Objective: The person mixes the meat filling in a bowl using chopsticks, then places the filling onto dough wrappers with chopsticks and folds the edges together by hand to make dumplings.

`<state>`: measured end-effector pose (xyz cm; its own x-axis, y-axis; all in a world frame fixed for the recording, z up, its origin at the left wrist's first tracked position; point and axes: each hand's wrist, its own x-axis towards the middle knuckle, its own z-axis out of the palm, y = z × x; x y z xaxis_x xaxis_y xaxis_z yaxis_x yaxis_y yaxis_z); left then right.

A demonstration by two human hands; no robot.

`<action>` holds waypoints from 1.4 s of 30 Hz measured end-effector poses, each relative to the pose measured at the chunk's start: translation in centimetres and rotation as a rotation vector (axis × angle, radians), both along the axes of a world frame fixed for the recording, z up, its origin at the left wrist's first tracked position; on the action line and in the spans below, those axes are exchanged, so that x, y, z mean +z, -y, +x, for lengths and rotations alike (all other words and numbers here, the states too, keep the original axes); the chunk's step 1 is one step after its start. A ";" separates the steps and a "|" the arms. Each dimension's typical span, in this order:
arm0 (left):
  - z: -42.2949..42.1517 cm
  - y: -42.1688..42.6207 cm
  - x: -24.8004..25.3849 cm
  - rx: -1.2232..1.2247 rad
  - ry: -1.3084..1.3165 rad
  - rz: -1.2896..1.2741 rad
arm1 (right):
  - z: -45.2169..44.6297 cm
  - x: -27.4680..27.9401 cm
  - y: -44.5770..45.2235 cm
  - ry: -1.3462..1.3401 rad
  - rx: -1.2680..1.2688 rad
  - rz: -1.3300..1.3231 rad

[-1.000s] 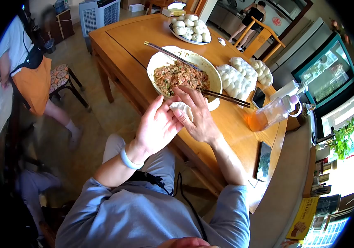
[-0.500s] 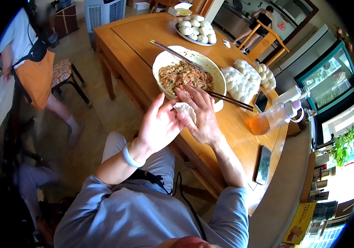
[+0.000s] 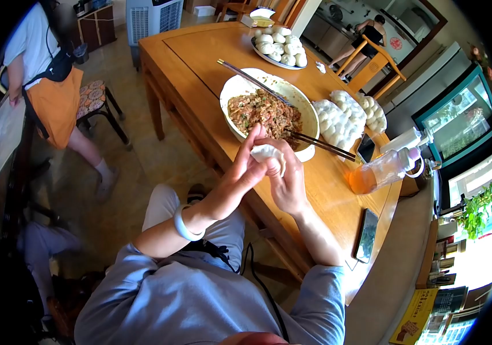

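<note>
A white dough wrapper (image 3: 266, 153) is pinched between my two hands, just off the table's near edge. My left hand (image 3: 237, 181), with a pale bangle on its wrist, curls its fingers and thumb around the near side of the dough. On the other side, my right hand (image 3: 289, 187) presses it with thumb and bent fingers. Whether filling lies inside the dough is hidden by the fingers. Right beyond my fingertips stands a large white bowl (image 3: 309, 106) of minced filling (image 3: 263, 112). Chopsticks (image 3: 252, 80) lean on its left rim, and more chopsticks (image 3: 326, 145) stick out to the right.
On the wooden table (image 3: 200, 63) are a plate of white buns (image 3: 280, 47), plastic bags of round white pieces (image 3: 341, 118), a bottle with orange liquid (image 3: 378, 171) and two phones, one the near phone (image 3: 366, 236). A person in orange shorts (image 3: 62, 109) stands left near a stool (image 3: 92, 98).
My left hand has turned from a spread palm to curled fingers around the dough. Both hands have closed in on the wrapper. The whole view has shifted slightly.
</note>
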<state>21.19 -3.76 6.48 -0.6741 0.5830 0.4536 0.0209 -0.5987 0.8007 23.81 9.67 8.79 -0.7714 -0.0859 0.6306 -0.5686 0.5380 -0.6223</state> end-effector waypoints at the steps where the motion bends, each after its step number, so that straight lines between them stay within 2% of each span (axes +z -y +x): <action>1: 0.0 0.5 1.0 0.087 -0.155 -0.104 | 0.3 0.3 0.2 0.113 0.089 -0.147; 3: -0.7 0.3 0.8 0.206 -0.255 -0.102 | 1.4 1.4 0.8 0.339 0.272 -0.436; 6: -1.2 1.4 2.2 0.223 -0.358 -0.199 | 2.1 1.6 1.5 0.404 0.334 -0.478; 7: -1.5 1.4 2.1 0.377 -0.514 -0.257 | 2.1 1.7 1.8 0.413 0.360 -0.503; 9: -1.9 1.5 1.9 0.381 -0.596 -0.229 | 2.3 1.2 1.1 0.427 0.343 -0.390; 13: -1.5 1.8 1.9 0.418 -0.655 -0.279 | 2.3 0.7 1.3 0.513 0.332 -0.457; 14: -1.6 2.1 1.8 0.444 -0.770 -0.347 | 2.2 0.2 0.8 0.543 0.334 -0.428; 18: -0.7 3.0 2.2 0.297 -0.568 -0.361 | 2.3 0.0 0.8 0.622 0.363 -0.408; 21: -0.9 2.9 1.1 0.379 -0.679 -0.326 | 2.6 0.7 1.3 0.675 0.383 -0.370; 22: -0.6 3.2 1.4 0.309 -0.578 -0.339 | 2.7 0.4 1.0 0.741 0.363 -0.366; 25: -0.2 4.0 0.9 0.280 -0.573 -0.372 | 3.3 0.3 1.3 0.603 0.300 -0.224; 27: -0.2 4.2 0.5 0.306 -0.635 -0.315 | 3.6 -0.2 1.7 0.394 0.238 -0.098; 31: 0.4 5.9 0.9 0.326 -0.681 -0.236 | 3.9 0.3 3.4 0.529 0.269 -0.150; 32: 0.4 6.4 0.9 0.331 -0.687 -0.237 | 3.5 0.7 4.0 0.494 0.339 -0.092; 35: 0.4 7.9 0.9 0.371 -0.700 -0.195 | 3.2 1.0 5.7 0.482 0.292 -0.038; 41: 0.3 11.1 0.8 0.349 -0.649 -0.302 | 2.0 2.1 8.4 0.477 0.368 0.086; 42: 0.0 11.4 0.6 0.355 -0.622 -0.296 | 1.7 1.6 8.7 0.466 0.402 0.041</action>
